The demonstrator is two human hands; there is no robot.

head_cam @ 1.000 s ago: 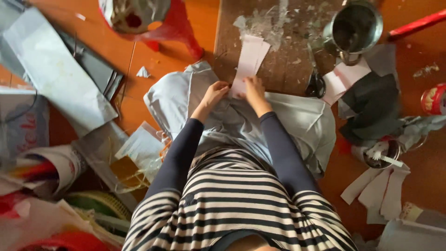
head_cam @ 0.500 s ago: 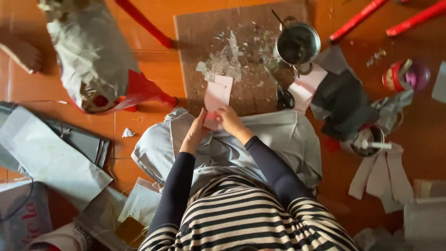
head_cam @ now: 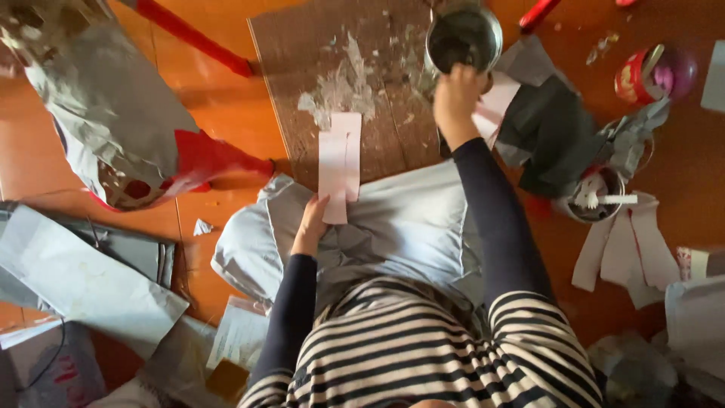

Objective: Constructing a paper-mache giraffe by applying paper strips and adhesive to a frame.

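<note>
My left hand (head_cam: 311, 225) pinches the lower end of a pale pink paper strip (head_cam: 340, 162). The strip lies half on a brown board (head_cam: 294, 68) and half on the grey cloth (head_cam: 408, 219) over my lap. My right hand (head_cam: 456, 94) is stretched forward to the near rim of a round metal pot (head_cam: 462, 34) at the board's far right corner. Its fingers are curled, and what they hold is hidden. Torn grey paper scraps (head_cam: 340, 87) are scattered on the board above the strip.
A large grey and red paper-covered shape (head_cam: 113, 128) lies at the left, with a red stick (head_cam: 192, 38) behind it. At the right are dark cloth (head_cam: 559, 128), a cup with a brush (head_cam: 593, 198), a red tin (head_cam: 642, 72) and pale paper strips (head_cam: 627, 249). Grey sheets (head_cam: 83, 272) cover the floor at lower left.
My right hand has let go of the pink strip and reached forward to the metal pot. My left hand keeps hold of the strip. The view has tilted nearer the board.
</note>
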